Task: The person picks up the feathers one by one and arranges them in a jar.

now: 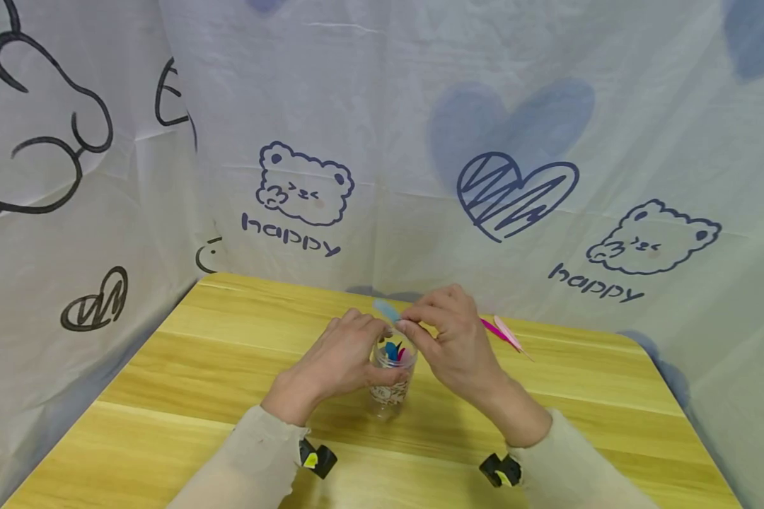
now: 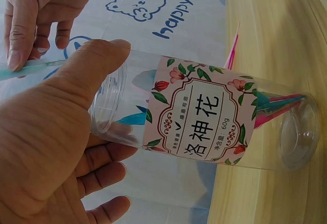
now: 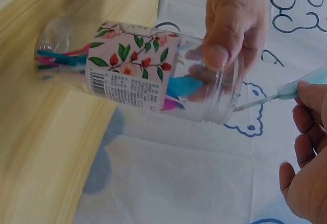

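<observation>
A clear plastic jar with a pink floral label stands on the table. My left hand grips it round the neck, thumb on one side and fingers on the other. Inside the jar lie several feathers, blue and pink, their quills reaching to the bottom. Between thumb and finger, my right hand pinches a pale blue feather. In the right wrist view this feather's thin quill points at the jar's open mouth, its tip right at the rim.
Pink feathers lie on the wooden table beyond my right hand. A white cloth printed with bears and hearts hangs behind the table's far edge and along its left side.
</observation>
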The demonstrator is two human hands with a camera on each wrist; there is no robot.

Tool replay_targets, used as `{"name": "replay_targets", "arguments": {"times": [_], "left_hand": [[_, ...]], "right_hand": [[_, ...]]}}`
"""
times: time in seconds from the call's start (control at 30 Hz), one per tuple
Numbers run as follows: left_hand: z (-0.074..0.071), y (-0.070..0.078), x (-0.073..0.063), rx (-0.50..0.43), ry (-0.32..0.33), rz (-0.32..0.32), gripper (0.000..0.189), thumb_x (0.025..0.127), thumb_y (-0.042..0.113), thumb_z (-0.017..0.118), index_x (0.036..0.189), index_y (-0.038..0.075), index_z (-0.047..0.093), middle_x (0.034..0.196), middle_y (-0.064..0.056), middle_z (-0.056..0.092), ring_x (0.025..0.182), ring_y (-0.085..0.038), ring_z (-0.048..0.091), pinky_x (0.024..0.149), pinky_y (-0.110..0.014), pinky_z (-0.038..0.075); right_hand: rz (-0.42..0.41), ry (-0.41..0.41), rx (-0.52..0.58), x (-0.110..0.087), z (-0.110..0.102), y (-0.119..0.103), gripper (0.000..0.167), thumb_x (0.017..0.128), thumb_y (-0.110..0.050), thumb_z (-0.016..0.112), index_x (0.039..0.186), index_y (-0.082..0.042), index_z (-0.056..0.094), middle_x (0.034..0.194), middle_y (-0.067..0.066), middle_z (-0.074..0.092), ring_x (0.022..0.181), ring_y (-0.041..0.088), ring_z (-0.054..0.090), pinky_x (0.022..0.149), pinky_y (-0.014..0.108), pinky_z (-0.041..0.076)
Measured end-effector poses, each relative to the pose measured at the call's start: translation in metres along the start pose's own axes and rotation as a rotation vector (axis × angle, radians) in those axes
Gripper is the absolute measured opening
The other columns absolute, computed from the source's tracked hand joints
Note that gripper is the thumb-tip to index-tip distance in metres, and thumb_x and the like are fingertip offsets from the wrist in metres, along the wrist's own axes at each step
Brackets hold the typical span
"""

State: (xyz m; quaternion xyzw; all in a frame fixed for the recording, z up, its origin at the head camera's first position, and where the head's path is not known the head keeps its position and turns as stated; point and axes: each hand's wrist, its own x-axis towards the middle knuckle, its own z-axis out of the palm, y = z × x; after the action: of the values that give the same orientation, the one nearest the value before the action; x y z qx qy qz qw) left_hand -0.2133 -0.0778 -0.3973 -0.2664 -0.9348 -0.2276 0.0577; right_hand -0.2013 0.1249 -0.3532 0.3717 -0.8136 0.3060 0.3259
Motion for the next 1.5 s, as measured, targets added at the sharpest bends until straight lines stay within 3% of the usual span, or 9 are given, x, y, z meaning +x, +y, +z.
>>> {"name": "replay_targets", "arguments": {"times": [0.4,0.63,0.83,1.0,1.33,1.5], "left_hand": [[0.0,0.0,0.0,-0.024,0.013,0.028,0.064,0.09,0.064,0.075,0.143,0.031,0.062,0.126,0.008,0.071,0.106,-0.017,0.052,0.096,-0.04,0.044],[0.002,0.0,0.001,-0.012,0.018,0.04,0.062,0.09,0.065,0.073,0.14,0.029,0.065,0.125,0.01,0.071,0.106,-0.017,0.052,0.096,-0.04,0.045],[0.002,0.001,0.002,0.016,0.013,0.019,0.062,0.087,0.067,0.075,0.123,0.017,0.071,0.117,0.003,0.073,0.109,-0.02,0.056,0.097,-0.044,0.047],[0.0,0.002,0.001,0.015,0.005,0.009,0.068,0.087,0.066,0.077,0.128,0.013,0.071,0.124,0.0,0.072,0.114,-0.021,0.057,0.102,-0.045,0.047],[-0.001,0.001,0.0,0.035,0.02,0.011,0.068,0.086,0.068,0.077,0.126,0.013,0.071,0.124,0.001,0.073,0.112,-0.02,0.057,0.099,-0.044,0.047],[-0.001,0.001,-0.001,0.039,0.017,0.001,0.067,0.085,0.068,0.078,0.125,0.014,0.071,0.122,0.001,0.072,0.109,-0.02,0.056,0.097,-0.043,0.047]], "right_hand": [[0.037,-0.002,0.059,-0.005,0.008,-0.001,0.009,0.085,-0.002,0.085,0.09,-0.009,0.082,0.09,0.0,0.074,0.092,0.019,0.054,0.079,0.034,0.043],[0.062,-0.026,0.016,-0.011,0.011,0.005,0.007,0.084,-0.006,0.087,0.089,-0.008,0.083,0.088,0.001,0.074,0.089,0.019,0.054,0.078,0.036,0.043],[0.086,-0.089,-0.03,-0.017,0.011,0.012,0.006,0.087,-0.008,0.085,0.092,-0.009,0.083,0.088,0.002,0.074,0.087,0.019,0.053,0.079,0.038,0.043],[0.102,-0.12,-0.056,-0.022,0.012,0.016,0.005,0.088,-0.009,0.084,0.094,-0.01,0.083,0.09,0.001,0.073,0.088,0.019,0.053,0.079,0.039,0.042],[-0.024,-0.088,-0.222,-0.028,0.016,0.023,0.011,0.087,-0.016,0.086,0.092,-0.01,0.08,0.09,0.003,0.07,0.088,0.024,0.055,0.075,0.04,0.043],[-0.048,-0.077,-0.257,-0.031,0.015,0.026,0.015,0.087,-0.02,0.086,0.094,-0.01,0.078,0.092,0.003,0.069,0.09,0.026,0.056,0.074,0.039,0.042]]}}
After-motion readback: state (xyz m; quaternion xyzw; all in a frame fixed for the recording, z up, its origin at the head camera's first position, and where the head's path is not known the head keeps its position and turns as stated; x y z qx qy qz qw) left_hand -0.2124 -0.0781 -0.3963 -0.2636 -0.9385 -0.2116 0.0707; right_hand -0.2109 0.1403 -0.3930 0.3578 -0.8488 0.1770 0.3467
